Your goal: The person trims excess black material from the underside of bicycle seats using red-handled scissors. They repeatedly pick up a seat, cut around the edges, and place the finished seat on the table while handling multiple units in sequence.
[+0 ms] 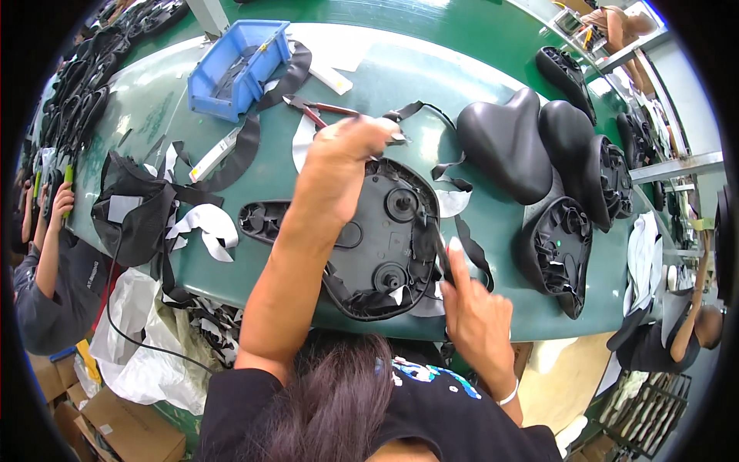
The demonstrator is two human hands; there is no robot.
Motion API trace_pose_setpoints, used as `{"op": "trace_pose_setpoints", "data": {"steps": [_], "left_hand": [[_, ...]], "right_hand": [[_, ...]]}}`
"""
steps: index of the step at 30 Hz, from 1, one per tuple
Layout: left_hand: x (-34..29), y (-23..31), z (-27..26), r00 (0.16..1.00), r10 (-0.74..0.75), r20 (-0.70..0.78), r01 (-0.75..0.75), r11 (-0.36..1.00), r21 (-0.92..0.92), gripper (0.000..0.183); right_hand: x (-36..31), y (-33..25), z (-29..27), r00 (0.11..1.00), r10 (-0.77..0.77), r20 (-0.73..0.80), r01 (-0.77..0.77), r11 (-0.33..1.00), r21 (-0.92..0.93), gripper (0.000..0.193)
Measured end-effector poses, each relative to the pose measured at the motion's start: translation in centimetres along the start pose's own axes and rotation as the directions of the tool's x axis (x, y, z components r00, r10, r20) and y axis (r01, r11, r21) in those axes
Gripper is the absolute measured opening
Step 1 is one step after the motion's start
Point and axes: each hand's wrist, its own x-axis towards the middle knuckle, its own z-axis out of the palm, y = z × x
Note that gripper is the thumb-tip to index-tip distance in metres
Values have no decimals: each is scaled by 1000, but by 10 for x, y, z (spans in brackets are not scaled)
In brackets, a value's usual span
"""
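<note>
A bicycle saddle [377,250] lies upside down on the green table, its black plastic base facing up and its narrow nose toward the left. My left hand [339,158] is closed above the saddle's far edge, on a black trim strip [435,115] that curls away to the right. My right hand [479,319] grips a slim dark knife-like tool [443,254] at the saddle's right rim, index finger along it. Part of the tool is hidden in the hand. My left forearm covers some of the base. Beyond my left hand lie red-handled pliers [315,112].
Several black saddles [504,142] lie at the right. A blue bin [239,73] stands at the far left, near a black bag [135,200] and fabric scraps [204,227]. A white plastic sack [146,339] is below the table's left edge. Other people work on both sides.
</note>
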Motion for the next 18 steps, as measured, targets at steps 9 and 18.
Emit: {"op": "trace_pose_setpoints", "data": {"steps": [9,18], "left_hand": [[-21,11,20,819,-105,565,-574,-99,813,15],[3,-12,5,771,303,560,-533,-176,828,16]], "right_hand": [[36,25,-24,999,-44,-1,44,997,-66,44],[18,31,-31,995,-100,-11,99,994,-53,41]]}}
